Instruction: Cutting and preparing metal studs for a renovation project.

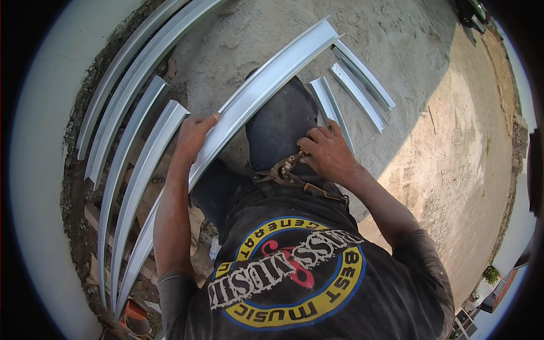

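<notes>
A long silvery metal channel (272, 76) slants across my raised thigh, its far end up at the top middle. My left hand (195, 136) is closed on the near edge of this channel, the thumb along its side. At my waist, my right hand (328, 150) is curled round the end of a rusty pliers-like tool (286, 170). The tool lies against my dark clothing, its jaws pointing left. Part of its grip is hidden under my fingers. A short channel piece (323, 93) lies on the ground just beyond my right hand.
Several long channels (153, 139) lie side by side at the left, beside a pale wall (39, 164). Two shorter pieces (362, 96) rest on the rough ground at the right. An orange pot-like container (136, 317) stands at the lower left among debris.
</notes>
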The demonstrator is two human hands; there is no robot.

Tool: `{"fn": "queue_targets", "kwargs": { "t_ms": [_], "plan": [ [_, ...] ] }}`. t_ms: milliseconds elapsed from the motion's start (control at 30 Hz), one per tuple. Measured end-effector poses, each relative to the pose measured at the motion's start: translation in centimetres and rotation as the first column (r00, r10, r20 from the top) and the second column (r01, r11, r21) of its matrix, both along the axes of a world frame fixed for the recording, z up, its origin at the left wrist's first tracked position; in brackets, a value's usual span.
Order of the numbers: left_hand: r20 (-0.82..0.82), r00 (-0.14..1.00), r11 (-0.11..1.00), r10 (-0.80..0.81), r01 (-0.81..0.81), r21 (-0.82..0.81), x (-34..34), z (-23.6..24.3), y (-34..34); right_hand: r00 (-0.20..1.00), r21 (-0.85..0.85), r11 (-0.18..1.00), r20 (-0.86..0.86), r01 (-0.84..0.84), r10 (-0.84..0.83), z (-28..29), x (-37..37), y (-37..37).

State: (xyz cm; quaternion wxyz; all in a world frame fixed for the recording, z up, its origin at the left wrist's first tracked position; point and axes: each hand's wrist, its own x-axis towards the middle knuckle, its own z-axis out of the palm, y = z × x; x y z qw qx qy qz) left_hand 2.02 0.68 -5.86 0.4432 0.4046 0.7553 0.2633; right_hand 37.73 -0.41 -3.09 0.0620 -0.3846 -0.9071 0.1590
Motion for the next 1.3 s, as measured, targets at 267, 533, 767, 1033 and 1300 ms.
{"fn": "queue_targets", "kwargs": {
  "t_ms": [267, 533, 767, 1033, 1300],
  "plan": [
    [-0.005, 0.998, 0.995, -0.055, 0.055, -0.078, -0.1, 0.3, 0.2, 0.995, -0.224, 0.974, -0.084, 0.031, -0.051, 0.3, 0.1, 1.2],
    [0.001, 0.999, 0.998, -0.034, 0.034, -0.052, -0.1, -0.2, 0.2, 0.977, -0.350, 0.928, -0.113, 0.131, -0.181, -0.5, -0.6, 1.5],
    [0.000, 0.999, 0.993, -0.041, 0.041, -0.108, -0.1, 0.2, 0.6, 0.988, -0.226, 0.965, 0.099, 0.135, -0.116, 2.3, -0.1, 0.0],
    [0.023, 1.000, 0.999, -0.014, 0.015, -0.038, -0.9, -1.7, 0.3, 0.928, -0.489, 0.865, 0.363, 0.111, 0.086, 2.5, 1.8, -0.9],
    [-0.056, 0.997, 0.999, -0.047, 0.048, 0.008, -0.5, -1.0, 0.5, 0.996, -0.683, 0.728, 0.087, 0.055, 0.007, 0.8, 3.1, -0.4]
  ]
}}
